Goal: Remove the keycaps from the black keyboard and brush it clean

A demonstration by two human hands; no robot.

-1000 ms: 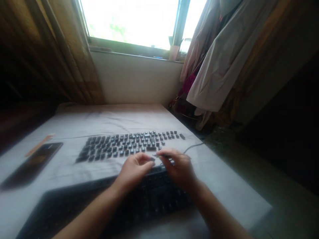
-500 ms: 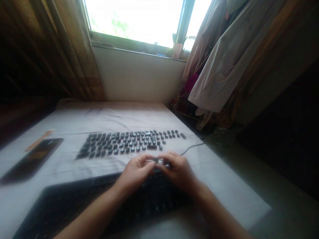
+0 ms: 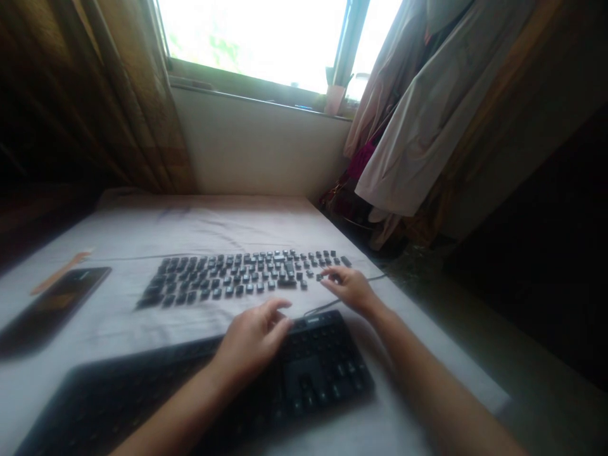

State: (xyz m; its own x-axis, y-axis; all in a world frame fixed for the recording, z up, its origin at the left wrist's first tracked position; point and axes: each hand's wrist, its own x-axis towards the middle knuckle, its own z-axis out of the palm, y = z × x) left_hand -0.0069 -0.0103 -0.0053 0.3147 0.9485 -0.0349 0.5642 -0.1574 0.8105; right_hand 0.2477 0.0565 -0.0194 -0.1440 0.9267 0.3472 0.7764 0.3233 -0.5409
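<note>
A black keyboard frame [image 3: 313, 373] lies near me on a white cloth [image 3: 190, 228], most of its keys gone. Several loose black keycaps [image 3: 237, 278] are laid out in rows beyond it. My left hand [image 3: 254, 339] hovers over the frame's upper edge, fingers loosely curled, nothing visible in them. My right hand [image 3: 349, 286] reaches to the right end of the keycap rows, its fingertips pinched at a small keycap [image 3: 322, 277] there. The keyboard's cable [image 3: 361, 282] runs out to the right behind that hand.
A dark phone [image 3: 52, 304] lies at the left on the cloth, with an orange strip [image 3: 61, 269] beside it. Curtains hang left of the window [image 3: 256, 38]. Clothes [image 3: 427, 107] hang at the right. The table's right edge drops to a dark floor.
Both hands were pinched together over the frame's top edge. The right hand has now moved forward and right to the keycap rows. The left hand stayed by the frame.
</note>
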